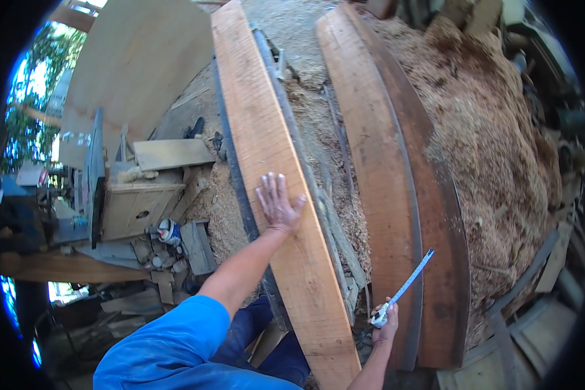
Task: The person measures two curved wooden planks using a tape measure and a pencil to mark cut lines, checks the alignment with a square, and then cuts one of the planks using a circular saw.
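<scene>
Sawn plank [260, 117], long axis slanting away leftward, left hand [279, 211] flat atop, fingers splayed, right hand [387, 331] grasping tape measure [379, 317] beyond plank's right edge, blade [409, 279] pointing away rightward

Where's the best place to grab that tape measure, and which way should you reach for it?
Probably by its chunky case, coming from below, just as the right hand holds it. The case sits at the lower end, and the thin blade sticks out toward the upper right, so a grip from below leaves the blade free.
</scene>
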Demonstrator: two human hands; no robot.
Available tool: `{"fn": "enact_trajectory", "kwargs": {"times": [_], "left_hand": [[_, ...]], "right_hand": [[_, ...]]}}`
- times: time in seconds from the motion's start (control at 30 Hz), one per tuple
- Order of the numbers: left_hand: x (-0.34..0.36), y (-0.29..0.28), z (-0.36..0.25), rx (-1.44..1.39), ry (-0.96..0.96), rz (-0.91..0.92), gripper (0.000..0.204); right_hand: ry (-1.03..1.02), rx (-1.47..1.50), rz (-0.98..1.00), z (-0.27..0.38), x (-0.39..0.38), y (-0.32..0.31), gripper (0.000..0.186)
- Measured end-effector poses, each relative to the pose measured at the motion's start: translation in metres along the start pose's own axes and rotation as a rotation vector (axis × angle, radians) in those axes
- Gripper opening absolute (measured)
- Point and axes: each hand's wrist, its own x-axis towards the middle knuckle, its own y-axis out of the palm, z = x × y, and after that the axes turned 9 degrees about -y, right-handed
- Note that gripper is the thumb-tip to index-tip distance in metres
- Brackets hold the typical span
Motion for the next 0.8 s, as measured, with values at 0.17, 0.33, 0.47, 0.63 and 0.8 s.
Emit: {"fn": "enact_trajectory", "kwargs": {"times": [0.17,0.33,0.47,0.63,0.8], "left_hand": [[0.000,-0.013,0.001,-0.072,-0.045,0.071,0.090],[0.005,-0.024,-0.001,-0.107,-0.054,0.172,0.091],[0.007,-0.023,0.001,-0.119,-0.047,0.246,0.093],[0.006,-0.018,0.003,-0.139,-0.026,0.253,0.094],[0.005,-0.009,0.004,-0.207,-0.002,0.140,0.094]], "right_hand": [[-0.315,-0.544,-0.184,-0.018,-0.009,0.084,0.042],[-0.631,-0.919,-0.320,-0.051,-0.019,0.131,0.050],[-0.752,-1.063,-0.463,-0.069,-0.021,0.145,0.052],[-0.901,-1.185,-0.726,-0.085,-0.013,0.154,0.054],[-0.802,-1.348,-0.799,-0.082,-0.007,0.165,0.051]]}}
